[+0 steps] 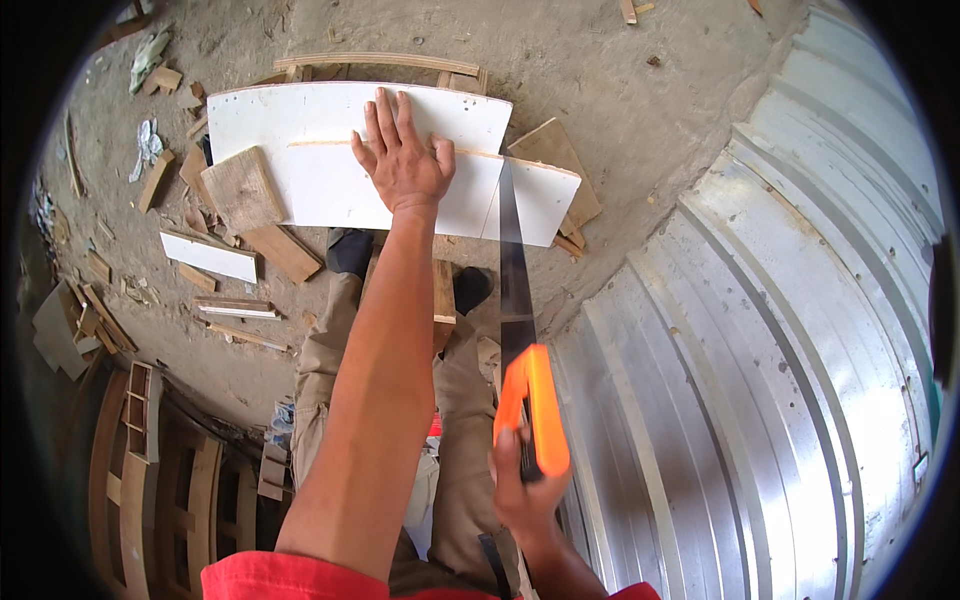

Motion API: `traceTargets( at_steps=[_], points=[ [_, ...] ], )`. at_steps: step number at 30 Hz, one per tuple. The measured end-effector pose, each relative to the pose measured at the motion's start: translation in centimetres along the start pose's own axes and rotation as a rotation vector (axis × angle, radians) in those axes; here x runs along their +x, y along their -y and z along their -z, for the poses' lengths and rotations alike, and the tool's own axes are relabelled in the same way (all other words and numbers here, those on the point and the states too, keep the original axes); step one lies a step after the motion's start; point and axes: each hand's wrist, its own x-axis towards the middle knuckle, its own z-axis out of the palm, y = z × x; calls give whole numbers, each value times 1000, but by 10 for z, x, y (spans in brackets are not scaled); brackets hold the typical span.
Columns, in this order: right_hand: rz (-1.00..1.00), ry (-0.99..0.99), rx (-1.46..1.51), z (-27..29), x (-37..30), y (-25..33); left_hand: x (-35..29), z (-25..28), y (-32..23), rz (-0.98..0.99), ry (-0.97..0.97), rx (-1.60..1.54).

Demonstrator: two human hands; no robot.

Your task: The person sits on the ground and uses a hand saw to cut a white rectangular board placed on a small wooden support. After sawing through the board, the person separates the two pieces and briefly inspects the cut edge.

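Observation:
My left hand (403, 168) lies flat with fingers spread, pressing on a white board (330, 190) that rests over another white board (270, 105). In my right hand (520, 485) is the orange handle of a handsaw (514, 270); the fingers are wrapped round it. The saw's dark blade reaches forward to the right part of the nearer board, its tip at the board's far edge. A thin line runs across that board beside the blade. The support under the boards is mostly hidden.
Corrugated metal sheeting (700, 380) rises along the right. Wood offcuts (285, 252) and a square wooden block (243, 190) lie at the left. A wooden frame (140, 480) stands lower left. My feet (472, 288) are below the boards, on a dusty floor (560, 60).

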Motion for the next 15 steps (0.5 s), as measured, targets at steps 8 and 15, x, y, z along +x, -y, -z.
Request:
traceTargets(
  at_steps=[8,15],
  points=[
    [150,5,-152,-42,147,-12,3,-1,-3,-39,-23,-23],
    [75,45,-51,-26,63,-3,-2,-3,2,-17,-44,10]
  ],
)
